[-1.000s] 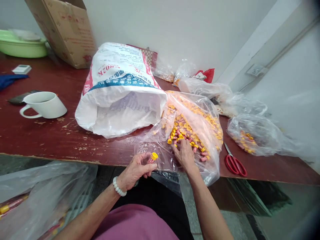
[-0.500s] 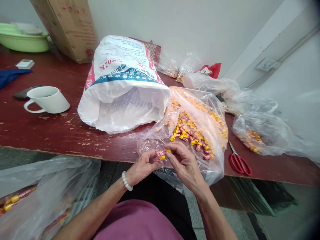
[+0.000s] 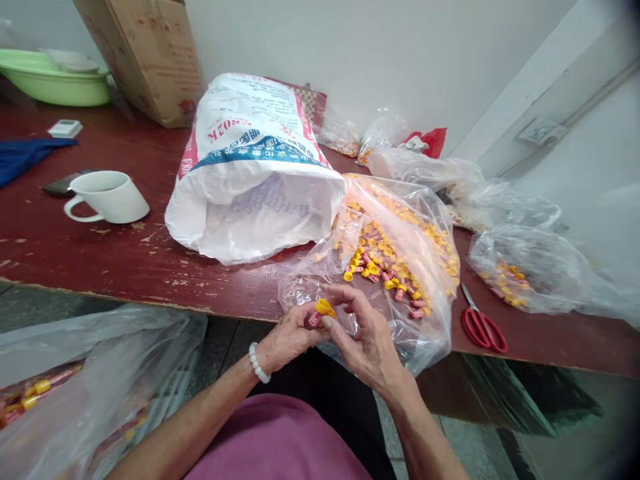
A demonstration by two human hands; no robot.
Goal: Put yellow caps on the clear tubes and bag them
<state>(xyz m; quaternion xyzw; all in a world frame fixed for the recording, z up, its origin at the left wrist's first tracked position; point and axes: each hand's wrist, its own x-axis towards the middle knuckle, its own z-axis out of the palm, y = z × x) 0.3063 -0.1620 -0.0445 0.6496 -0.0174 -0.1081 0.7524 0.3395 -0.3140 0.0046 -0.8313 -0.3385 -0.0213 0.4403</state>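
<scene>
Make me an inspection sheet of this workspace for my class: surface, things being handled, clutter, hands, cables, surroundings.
Surface: dark red painted table, paint chipped, worst near the front edge.
Things handled: small red-and-white piece with yellow end, in the hands; many similar ones in a large clear plastic bag.
Clutter: white mug; red-handled scissors, blades slightly apart; white printed sack, mouth open.
Hands: left holds the piece; right is at its yellow end, grip unclear.
Cables: thin line beside the wall socket; cable or pipe, unclear.
Surroundings: brown cardboard box and light-green basin at the back left.
</scene>
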